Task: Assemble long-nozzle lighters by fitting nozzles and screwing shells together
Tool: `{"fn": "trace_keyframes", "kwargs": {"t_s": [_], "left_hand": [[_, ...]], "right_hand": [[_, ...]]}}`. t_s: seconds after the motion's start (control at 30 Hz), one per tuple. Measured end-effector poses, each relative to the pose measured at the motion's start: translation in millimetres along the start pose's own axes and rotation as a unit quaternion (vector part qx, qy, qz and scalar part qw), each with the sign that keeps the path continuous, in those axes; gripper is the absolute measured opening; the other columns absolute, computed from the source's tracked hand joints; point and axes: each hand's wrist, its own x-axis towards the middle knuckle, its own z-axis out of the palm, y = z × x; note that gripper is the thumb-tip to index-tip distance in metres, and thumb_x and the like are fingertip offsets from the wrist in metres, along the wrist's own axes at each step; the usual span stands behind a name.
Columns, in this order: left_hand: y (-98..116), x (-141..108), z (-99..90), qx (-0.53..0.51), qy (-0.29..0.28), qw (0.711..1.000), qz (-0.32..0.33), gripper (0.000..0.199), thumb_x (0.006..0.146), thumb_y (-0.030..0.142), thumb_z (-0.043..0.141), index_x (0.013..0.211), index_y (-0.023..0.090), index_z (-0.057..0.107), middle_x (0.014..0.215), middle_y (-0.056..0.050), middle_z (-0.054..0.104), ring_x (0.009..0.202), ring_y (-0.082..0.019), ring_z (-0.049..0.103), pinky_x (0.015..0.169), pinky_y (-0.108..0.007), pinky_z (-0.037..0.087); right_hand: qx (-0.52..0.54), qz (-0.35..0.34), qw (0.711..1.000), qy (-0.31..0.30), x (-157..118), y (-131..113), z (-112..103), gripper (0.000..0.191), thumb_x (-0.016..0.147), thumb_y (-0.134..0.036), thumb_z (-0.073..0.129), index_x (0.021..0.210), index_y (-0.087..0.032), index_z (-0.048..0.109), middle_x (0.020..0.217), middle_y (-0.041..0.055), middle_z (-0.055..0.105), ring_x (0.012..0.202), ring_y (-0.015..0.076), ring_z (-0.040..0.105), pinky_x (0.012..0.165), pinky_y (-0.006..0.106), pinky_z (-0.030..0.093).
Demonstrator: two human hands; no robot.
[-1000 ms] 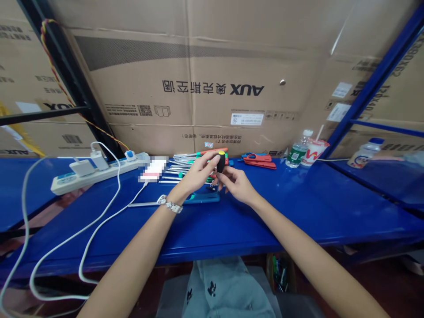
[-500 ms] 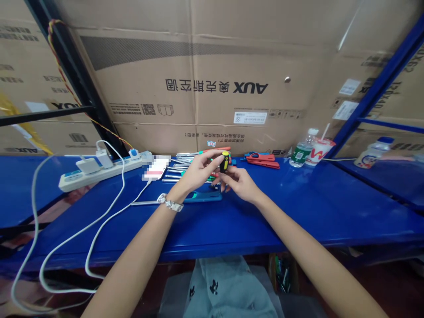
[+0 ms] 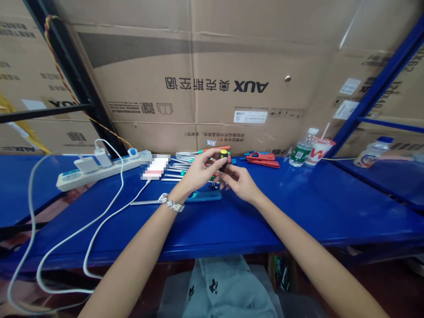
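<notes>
My left hand (image 3: 202, 171) is closed around a screwdriver (image 3: 224, 154) with a black handle and a yellow end, thumb and fingers on its sides. The handle stands nearly upright, yellow end on top; its shaft is hidden. My right hand (image 3: 241, 181) has its fingers closed at the lower part of the screwdriver, just under the left fingers. Behind and left of my hands lie several screwdrivers (image 3: 180, 167) with metal shafts, their handles partly covered by my left hand. A blue-handled tool (image 3: 207, 196) with a long metal shaft lies in front of them, below my wrist.
On the blue table (image 3: 265, 221), a phone (image 3: 157, 167) and a white power strip (image 3: 99, 170) with cables (image 3: 89, 238) are at left. Red tools (image 3: 263, 159), a water bottle (image 3: 301, 150), a cup (image 3: 319, 152) and another bottle (image 3: 372, 152) stand or lie right. Cardboard (image 3: 215, 53) rises behind.
The screwdriver has turned and tilted in my fingers, so that its yellow side markings no longer show, and it has moved slightly left. Both hands have barely moved.
</notes>
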Motion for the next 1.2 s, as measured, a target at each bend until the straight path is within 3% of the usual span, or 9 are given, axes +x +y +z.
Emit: {"fn": "trace_keyframes", "kwargs": {"t_s": [0.13,0.2,0.37,0.6,0.7,0.8,0.9,1.03,1.2], "left_hand": [[-3.7,2.1,9.1,0.030,0.109,0.994,0.012,0.036,0.075,0.039,0.085,0.088,0.022,0.056,0.088,-0.002,0.062,0.080,-0.015,0.059,0.066,-0.027,0.049],[-3.1,1.2,10.7,0.030,0.107,0.994,0.017,0.037,0.077,0.042,0.084,0.096,0.022,0.059,0.095,-0.004,0.064,0.083,-0.017,0.060,0.067,-0.028,0.050],[1.2,-1.8,5.8,-0.018,0.009,1.000,-0.006,0.032,0.097,0.051,0.056,0.105,0.023,0.066,0.095,-0.007,0.068,0.075,-0.017,0.061,0.060,-0.029,0.050],[-2.3,1.8,12.2,0.021,0.132,0.991,0.015,0.036,0.076,0.040,0.084,0.095,0.021,0.060,0.096,-0.004,0.066,0.087,-0.017,0.061,0.075,-0.029,0.052],[-1.4,0.1,6.6,0.012,0.075,0.997,0.013,0.029,0.089,0.045,0.070,0.106,0.023,0.064,0.110,-0.008,0.068,0.098,-0.020,0.063,0.076,-0.030,0.053],[-0.7,-1.0,0.1,-0.004,0.016,1.000,-0.004,0.028,0.096,0.048,0.058,0.104,0.023,0.068,0.106,-0.009,0.070,0.092,-0.020,0.065,0.069,-0.030,0.053],[-2.6,0.6,0.9,0.003,0.060,0.998,-0.001,0.024,0.088,0.043,0.071,0.098,0.021,0.066,0.096,-0.007,0.069,0.084,-0.018,0.064,0.067,-0.029,0.052],[-4.8,2.5,6.6,0.020,0.119,0.993,0.014,0.031,0.080,0.039,0.081,0.097,0.021,0.063,0.092,-0.004,0.063,0.084,-0.016,0.061,0.071,-0.027,0.051],[-0.8,-1.2,2.8,0.023,0.030,0.999,0.008,0.027,0.094,0.045,0.063,0.109,0.022,0.067,0.112,-0.009,0.064,0.093,-0.018,0.062,0.071,-0.027,0.052]], "right_hand": [[-0.008,-0.006,0.996,0.085,2.4,6.6,7.2,0.040,0.077,-0.058,0.079,0.087,-0.023,0.061,0.067,0.0007,0.065,0.053,0.0177,0.061,0.053,0.033,0.052],[0.001,-0.009,0.997,0.074,2.9,6.2,7.6,0.040,0.079,-0.059,0.075,0.085,-0.023,0.061,0.071,0.0027,0.068,0.055,0.0179,0.062,0.052,0.033,0.052],[0.006,-0.017,1.000,0.006,0.6,-1.0,4.1,0.035,0.089,-0.055,0.066,0.094,-0.021,0.066,0.079,0.0044,0.072,0.056,0.0156,0.060,0.053,0.031,0.052],[-0.013,-0.015,0.993,0.113,3.6,7.8,8.2,0.041,0.076,-0.057,0.080,0.081,-0.023,0.058,0.065,-0.0007,0.062,0.055,0.0161,0.057,0.053,0.031,0.050],[-0.005,-0.028,0.997,0.073,2.1,6.4,5.0,0.038,0.083,-0.056,0.074,0.078,-0.022,0.058,0.073,0.0027,0.069,0.057,0.0167,0.061,0.056,0.033,0.052],[-0.015,-0.038,0.998,0.042,-1.5,2.8,2.6,0.032,0.091,-0.053,0.066,0.091,-0.021,0.065,0.083,0.0051,0.073,0.059,0.0170,0.063,0.059,0.034,0.054],[-0.047,-0.038,0.996,0.066,-3.0,2.7,4.9,0.034,0.090,-0.053,0.067,0.105,-0.022,0.066,0.080,0.0040,0.071,0.060,0.0176,0.063,0.058,0.033,0.053],[-0.050,-0.022,0.992,0.115,-0.6,5.5,8.9,0.039,0.078,-0.057,0.079,0.084,-0.023,0.059,0.067,-0.0001,0.063,0.057,0.0177,0.060,0.053,0.031,0.050],[-0.012,-0.021,0.999,0.044,-2.1,3.3,7.0,0.036,0.089,-0.057,0.066,0.082,-0.022,0.060,0.078,0.0045,0.071,0.059,0.0175,0.062,0.053,0.032,0.052]]}}
